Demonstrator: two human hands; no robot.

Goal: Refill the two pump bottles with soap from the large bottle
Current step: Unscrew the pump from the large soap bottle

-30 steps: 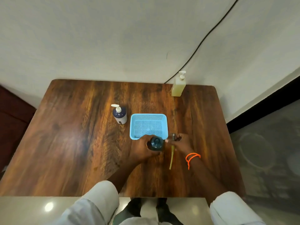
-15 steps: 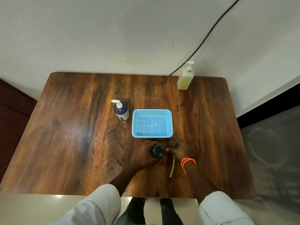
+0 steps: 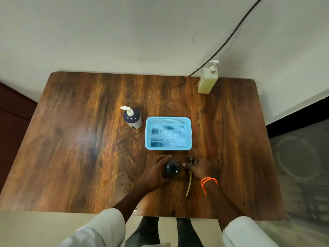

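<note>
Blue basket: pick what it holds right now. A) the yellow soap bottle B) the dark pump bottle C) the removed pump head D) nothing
D: the blue basket shows only its bare mesh floor; the bottles and the removed pump head all sit outside it on the table.

Wooden table (image 3: pixel 74 143) bears blue basket (image 3: pixel 168 118), three bottles, pump tube (image 3: pixel 189 184)

Pale, off-white sleeves (image 3: pixel 99 227) cover both upper arms, forearms bare. An orange cord bracelet (image 3: pixel 208 181) circles the right wrist. Dark trousers (image 3: pixel 149 232) show at the near edge.
</note>
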